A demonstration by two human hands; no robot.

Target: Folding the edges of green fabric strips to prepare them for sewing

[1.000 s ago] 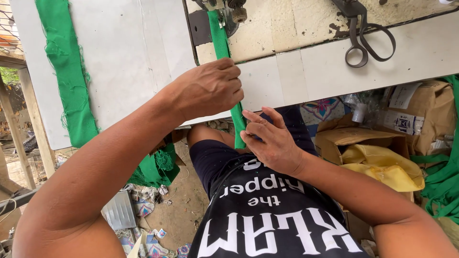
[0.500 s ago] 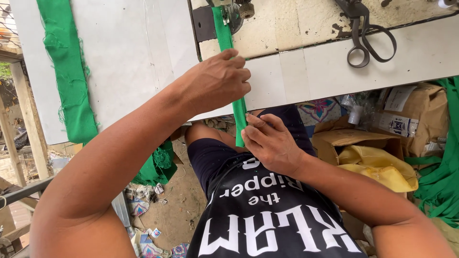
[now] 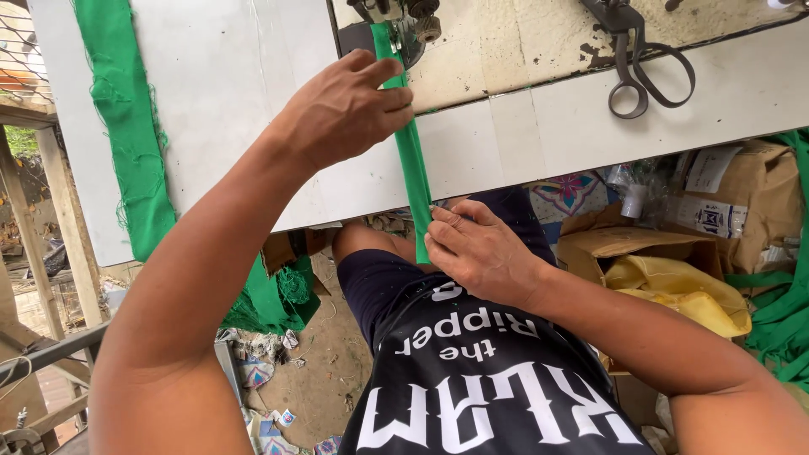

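A narrow green fabric strip (image 3: 411, 156) runs from the sewing machine's needle area (image 3: 403, 18) down over the front edge of the white table (image 3: 253, 101). My left hand (image 3: 345, 105) presses and pinches the strip on the tabletop just below the machine. My right hand (image 3: 476, 248) pinches the strip's lower end below the table edge, above my lap. The strip is stretched straight between the two hands.
Black scissors (image 3: 645, 72) lie on the table at the upper right. A wide green cloth band (image 3: 126, 126) hangs over the table's left part. Cardboard boxes and a yellow bag (image 3: 683, 291) sit on the floor at right, with green cloth (image 3: 779, 320) beside them.
My left hand has slid up the strip toward the machine. My right hand keeps its pinch on the lower end.
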